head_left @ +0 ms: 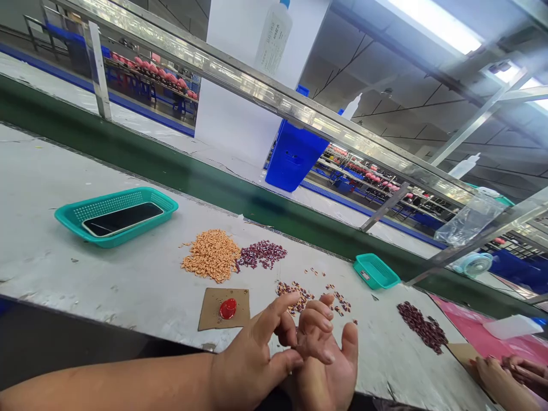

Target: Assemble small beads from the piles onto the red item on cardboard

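My left hand (252, 354) comes in from the left, back upward, its fingertips over my right hand (327, 371). The right hand lies palm up with its fingers spread, and neither hand shows anything held. Just beyond them lies a scattered mix of small brown and red pieces (295, 297). A cardboard square (223, 309) with a round red piece (228, 309) on it sits left of my fingers. Farther back are a pile of small orange pieces (210, 256) and a pile of dark red beans or beads (262, 254).
A teal basket (115, 217) holds a smartphone (122, 219), and a small teal basket (375, 271) sits on the grey bench (107, 274). At lower right, a co-worker's hands (509, 377) rest near a pink mat (479, 325). A metal-railed shelf (274, 97) runs behind.
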Tool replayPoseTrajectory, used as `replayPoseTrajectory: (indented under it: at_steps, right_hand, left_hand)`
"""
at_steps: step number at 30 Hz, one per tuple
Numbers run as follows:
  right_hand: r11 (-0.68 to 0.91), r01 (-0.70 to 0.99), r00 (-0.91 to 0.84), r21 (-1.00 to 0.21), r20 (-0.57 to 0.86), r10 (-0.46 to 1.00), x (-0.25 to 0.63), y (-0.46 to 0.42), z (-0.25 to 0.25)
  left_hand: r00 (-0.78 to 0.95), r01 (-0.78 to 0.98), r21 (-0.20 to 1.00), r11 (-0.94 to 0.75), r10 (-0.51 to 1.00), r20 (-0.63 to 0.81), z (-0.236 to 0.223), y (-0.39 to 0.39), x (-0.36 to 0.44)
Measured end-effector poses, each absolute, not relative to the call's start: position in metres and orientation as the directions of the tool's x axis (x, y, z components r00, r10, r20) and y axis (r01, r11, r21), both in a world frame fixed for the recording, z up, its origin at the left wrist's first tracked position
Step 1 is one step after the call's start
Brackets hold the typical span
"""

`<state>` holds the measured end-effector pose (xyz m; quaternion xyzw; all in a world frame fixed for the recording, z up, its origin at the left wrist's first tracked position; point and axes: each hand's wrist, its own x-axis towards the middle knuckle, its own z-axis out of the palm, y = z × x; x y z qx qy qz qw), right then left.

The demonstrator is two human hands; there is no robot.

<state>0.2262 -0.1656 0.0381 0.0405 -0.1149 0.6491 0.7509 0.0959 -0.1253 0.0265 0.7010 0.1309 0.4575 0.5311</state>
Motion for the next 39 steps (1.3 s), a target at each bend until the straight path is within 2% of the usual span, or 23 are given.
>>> replayPoseTrajectory:
  at_steps: [3, 6, 15, 19, 24, 28, 34, 39]
  right_hand:
    - [0.142, -0.988, 0.122, -0.065, 0.237, 0.964, 0.227, -0.166, 0.036]
    - [0.141, -0.986, 0.118, -0.087, 0.23, 0.966, 0.226, -0.166, 0.035]
    - [0.197, -0.947, 0.162, -0.254, 0.152, 0.975, 0.223, -0.165, 0.036]
    - [0.217, -0.951, 0.195, -0.22, 0.117, 0.974, 0.224, -0.163, 0.036]
    - [0.229, -0.956, 0.207, -0.18, 0.135, 0.969, 0.223, -0.163, 0.038]
    - [0.247, -0.944, 0.22, -0.217, 0.143, 0.965, 0.221, -0.164, 0.042]
    - [0.227, -0.937, 0.198, -0.265, 0.131, 0.971, 0.221, -0.164, 0.041]
    - [0.187, -0.948, 0.152, -0.256, 0.15, 0.977, 0.22, -0.165, 0.039]
  left_hand:
    - [0.528, -0.251, 0.824, -0.509, 0.641, 0.557, 0.028, -0.126, 0.094]
    - [0.537, -0.226, 0.809, -0.543, 0.623, 0.568, 0.032, -0.127, 0.091]
    - [0.57, -0.197, 0.842, -0.502, 0.64, 0.515, 0.034, -0.126, 0.088]
    - [0.613, -0.191, 0.875, -0.444, 0.643, 0.46, 0.031, -0.129, 0.089]
    - [0.554, -0.234, 0.914, -0.33, 0.727, 0.405, 0.032, -0.123, 0.089]
    - [0.594, -0.165, 0.951, -0.26, 0.744, 0.306, 0.043, -0.113, 0.088]
    - [0.664, -0.094, 0.961, -0.262, 0.703, 0.256, 0.052, -0.106, 0.086]
    - [0.714, -0.124, 0.932, -0.341, 0.622, 0.323, 0.05, -0.103, 0.083]
